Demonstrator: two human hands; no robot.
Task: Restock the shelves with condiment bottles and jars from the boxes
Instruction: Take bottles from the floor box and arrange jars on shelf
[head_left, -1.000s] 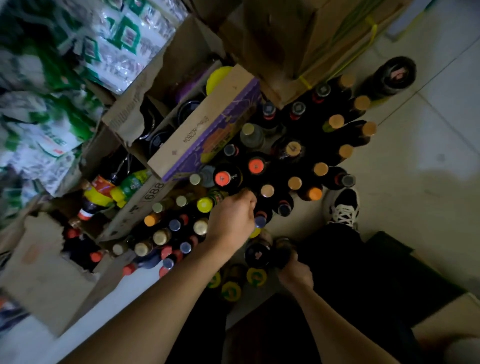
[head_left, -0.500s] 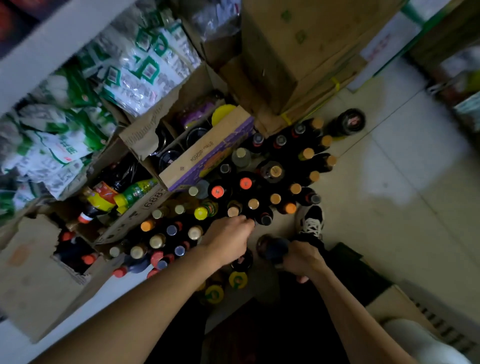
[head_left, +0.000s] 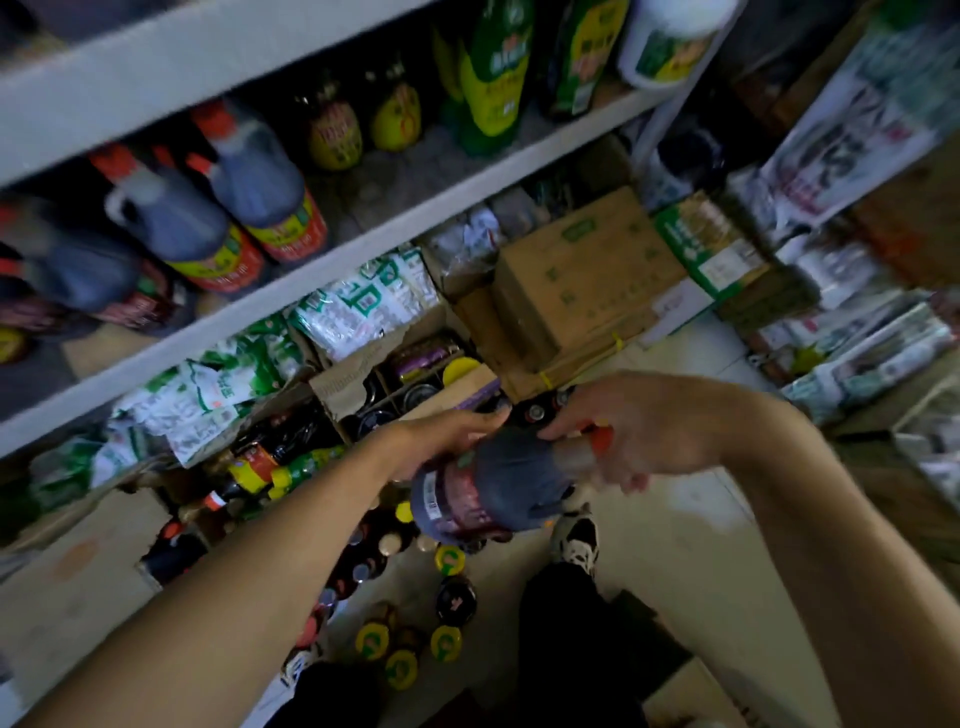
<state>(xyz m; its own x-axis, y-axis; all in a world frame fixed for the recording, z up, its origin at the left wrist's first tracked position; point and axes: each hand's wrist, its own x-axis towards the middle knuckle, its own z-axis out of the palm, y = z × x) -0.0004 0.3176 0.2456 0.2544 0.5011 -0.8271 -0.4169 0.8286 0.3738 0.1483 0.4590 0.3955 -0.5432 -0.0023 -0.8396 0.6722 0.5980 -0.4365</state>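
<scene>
Red-capped and dark, the bottle (head_left: 498, 483) has come up off the floor (head_left: 701, 545) to mid-frame, left hand (head_left: 452, 431) cupping its body, right hand (head_left: 639, 431) gripping the neck, so the shelf (head_left: 363, 247) at upper left looks next.

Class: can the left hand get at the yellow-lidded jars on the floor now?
Probably not yet: the left hand is on the dark bottle, shared with the right hand, above the jars.

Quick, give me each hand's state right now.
Left hand: holding the dark bottle by its body.
Right hand: holding the same bottle at its neck.
</scene>
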